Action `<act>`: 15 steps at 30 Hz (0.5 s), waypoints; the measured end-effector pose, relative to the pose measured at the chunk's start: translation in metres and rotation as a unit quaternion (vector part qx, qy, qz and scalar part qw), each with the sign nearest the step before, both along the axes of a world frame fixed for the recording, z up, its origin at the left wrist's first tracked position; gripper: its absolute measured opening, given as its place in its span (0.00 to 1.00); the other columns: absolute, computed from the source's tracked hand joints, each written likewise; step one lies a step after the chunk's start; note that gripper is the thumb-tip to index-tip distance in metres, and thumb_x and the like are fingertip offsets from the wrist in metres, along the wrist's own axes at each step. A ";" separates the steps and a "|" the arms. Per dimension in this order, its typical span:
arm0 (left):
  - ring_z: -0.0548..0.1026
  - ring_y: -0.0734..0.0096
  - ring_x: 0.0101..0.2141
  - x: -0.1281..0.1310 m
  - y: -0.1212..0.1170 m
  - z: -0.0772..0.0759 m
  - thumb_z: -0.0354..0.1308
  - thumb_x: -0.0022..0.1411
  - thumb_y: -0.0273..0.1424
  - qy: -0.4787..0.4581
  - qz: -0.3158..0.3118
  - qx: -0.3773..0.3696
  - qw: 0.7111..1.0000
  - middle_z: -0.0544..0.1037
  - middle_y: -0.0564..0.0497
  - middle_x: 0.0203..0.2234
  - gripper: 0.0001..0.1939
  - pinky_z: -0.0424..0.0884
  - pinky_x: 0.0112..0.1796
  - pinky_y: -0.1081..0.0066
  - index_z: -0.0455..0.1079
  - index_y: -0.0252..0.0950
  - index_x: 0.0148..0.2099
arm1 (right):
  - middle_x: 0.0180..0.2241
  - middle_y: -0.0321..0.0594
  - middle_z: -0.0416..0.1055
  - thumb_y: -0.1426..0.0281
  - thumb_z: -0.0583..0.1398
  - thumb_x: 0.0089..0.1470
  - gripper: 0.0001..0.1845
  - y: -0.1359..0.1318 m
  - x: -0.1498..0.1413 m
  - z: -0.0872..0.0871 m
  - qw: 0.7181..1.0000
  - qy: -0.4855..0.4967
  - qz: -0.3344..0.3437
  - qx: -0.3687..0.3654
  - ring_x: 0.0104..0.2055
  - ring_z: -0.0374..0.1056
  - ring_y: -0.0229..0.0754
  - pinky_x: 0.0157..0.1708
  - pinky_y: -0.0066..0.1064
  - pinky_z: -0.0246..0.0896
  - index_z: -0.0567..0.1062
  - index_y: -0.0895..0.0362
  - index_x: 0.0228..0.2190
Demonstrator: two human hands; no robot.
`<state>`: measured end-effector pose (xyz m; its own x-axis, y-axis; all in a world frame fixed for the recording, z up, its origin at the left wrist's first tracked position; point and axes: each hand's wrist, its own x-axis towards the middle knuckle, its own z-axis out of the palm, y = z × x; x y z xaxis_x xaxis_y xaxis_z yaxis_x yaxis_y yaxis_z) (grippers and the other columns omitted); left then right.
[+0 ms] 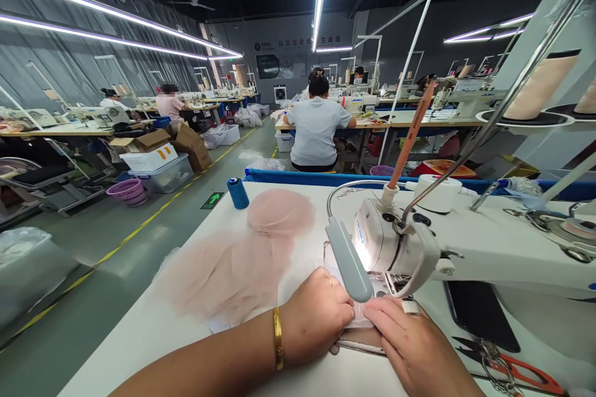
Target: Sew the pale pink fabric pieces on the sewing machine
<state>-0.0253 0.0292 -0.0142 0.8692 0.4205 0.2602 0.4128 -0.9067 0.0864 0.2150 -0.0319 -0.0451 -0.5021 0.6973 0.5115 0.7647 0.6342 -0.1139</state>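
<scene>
A white sewing machine [379, 242] stands on the right of the table. My left hand [319, 316], its fingers curled, grips a pale, thin piece of fabric [361, 317] close to the machine's needle area. From the other side my right hand [405, 335], with its fingers close together, holds the same fabric near its edge. A tan strip with a light edge [363, 342] shows below the fabric, between the hands. The grey lamp head [349, 263] hides the needle. Pink sheer fabric [233, 273] lies spread left of my left hand.
A blue thread spool [238, 193] stands at the table's far left corner. Right of my right hand lie a black phone [482, 313] and orange-handled scissors [531, 375] with keys. Ahead, a person in a light shirt [319, 130] sits at another machine. Cartons [190, 146] stand by the aisle.
</scene>
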 end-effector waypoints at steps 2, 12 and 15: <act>0.75 0.62 0.39 -0.001 0.001 -0.001 0.62 0.66 0.25 -0.013 0.004 0.012 1.000 0.79 0.51 0.37 0.06 0.65 0.45 0.62 0.69 0.37 0.35 | 0.42 0.41 0.82 0.81 0.53 0.62 0.20 0.000 0.000 -0.001 1.000 -0.003 0.005 -0.008 0.39 0.76 0.46 0.37 0.34 0.72 0.78 0.52 0.46; 0.71 0.66 0.32 -0.001 -0.001 0.009 0.61 0.65 0.24 -0.001 -0.037 0.046 0.998 0.77 0.53 0.30 0.10 0.65 0.39 0.62 0.67 0.38 0.31 | 0.46 0.40 0.82 0.81 0.54 0.63 0.21 0.001 0.009 -0.013 0.999 -0.033 0.012 -0.001 0.42 0.77 0.46 0.40 0.34 0.75 0.78 0.52 0.50; 0.71 0.67 0.33 0.000 -0.001 0.008 0.61 0.67 0.25 0.000 -0.019 0.028 0.999 0.77 0.53 0.32 0.10 0.66 0.39 0.64 0.68 0.37 0.31 | 0.46 0.39 0.82 0.81 0.54 0.62 0.21 0.003 0.007 -0.011 0.999 -0.032 0.012 0.004 0.42 0.77 0.46 0.42 0.34 0.75 0.77 0.52 0.49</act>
